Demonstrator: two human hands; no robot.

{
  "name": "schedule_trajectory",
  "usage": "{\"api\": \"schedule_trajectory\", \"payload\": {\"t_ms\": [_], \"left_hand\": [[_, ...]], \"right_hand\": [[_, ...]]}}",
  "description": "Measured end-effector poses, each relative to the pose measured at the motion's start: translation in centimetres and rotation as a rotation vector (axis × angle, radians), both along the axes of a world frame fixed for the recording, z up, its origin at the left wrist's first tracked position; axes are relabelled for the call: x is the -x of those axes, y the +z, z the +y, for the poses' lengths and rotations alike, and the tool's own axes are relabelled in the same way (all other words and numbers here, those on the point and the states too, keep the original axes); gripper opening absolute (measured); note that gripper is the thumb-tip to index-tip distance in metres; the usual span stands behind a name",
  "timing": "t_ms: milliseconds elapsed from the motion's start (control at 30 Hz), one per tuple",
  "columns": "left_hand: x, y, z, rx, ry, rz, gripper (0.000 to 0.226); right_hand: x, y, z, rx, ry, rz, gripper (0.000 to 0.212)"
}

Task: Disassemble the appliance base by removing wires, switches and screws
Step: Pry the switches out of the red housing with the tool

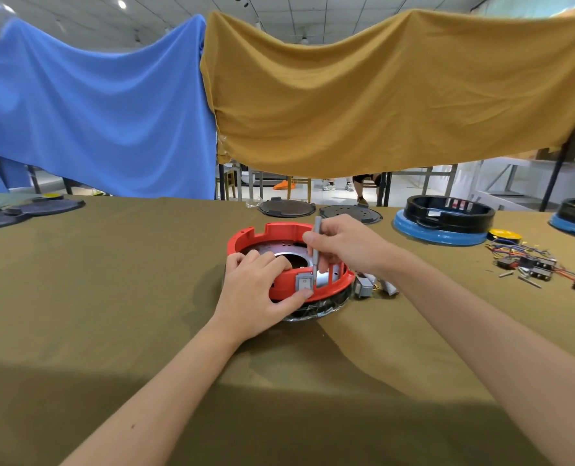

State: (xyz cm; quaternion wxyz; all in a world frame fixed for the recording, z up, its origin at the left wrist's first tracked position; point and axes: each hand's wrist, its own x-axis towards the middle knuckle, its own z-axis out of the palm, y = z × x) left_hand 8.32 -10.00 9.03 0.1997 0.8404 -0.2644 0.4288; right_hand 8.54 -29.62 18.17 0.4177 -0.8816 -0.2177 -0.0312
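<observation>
Head view: a person's two bare forearms reach over a table [111, 297] covered in olive-brown cloth.
Appliance base: red ring-shaped base [281, 235] sits near the table's middle, on a dark foil-edged disc, with a perforated metal plate inside.
Switch: grey rocker switch [304, 282] is set in the near wall of the base.
Left hand: left hand [257, 290] grips the near rim, fingers curled over into the ring, thumb pressed just under the switch.
Right hand: right hand [341, 242] pinches a slim grey tool [316, 247], held upright, tip down inside the wall just behind the switch.
Loose parts: wires and small switches [534, 262] lie heaped to the right, well apart from the base.
Other units: black-and-blue base [444, 222] at far right; dark round plates [286, 207] along the far edge.
Room: blue cloth [94, 112] and mustard cloth [380, 95] hang behind the table; tiled ceiling with lights above.
</observation>
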Motion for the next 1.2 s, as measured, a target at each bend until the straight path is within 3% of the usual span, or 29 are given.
{"api": "schedule_trajectory", "payload": {"t_ms": [133,233,467,867,967,1100,1200], "left_hand": [[0.0,0.0,0.0,-0.007,-0.002,-0.001,0.042],[0.0,0.1,0.1,0.0,-0.003,0.006,0.042],[0.0,0.1,0.1,0.003,0.001,0.01,0.04],[-0.2,-0.2,0.1,0.003,0.007,-0.006,0.042],[-0.1,-0.1,0.1,0.003,0.003,-0.002,0.042],[-0.1,-0.1,0.2,0.001,-0.004,0.009,0.041],[-0.1,-0.1,0.2,0.002,-0.004,0.002,0.041]], "right_hand": [[-0.4,1.1,0.6,0.078,0.016,0.088,0.034],[-0.2,1.2,0.6,0.115,0.015,0.031,0.034],[1.7,-2.1,-1.3,-0.256,-0.046,-0.104,0.027],[0.4,1.0,-0.4,-0.047,0.0,0.12,0.03],[0.4,0.7,-0.4,-0.045,0.005,0.116,0.03],[0.7,-0.3,-1.0,-0.189,-0.012,0.062,0.028],[0.9,-1.0,-0.9,-0.144,-0.028,-0.004,0.029]]}}
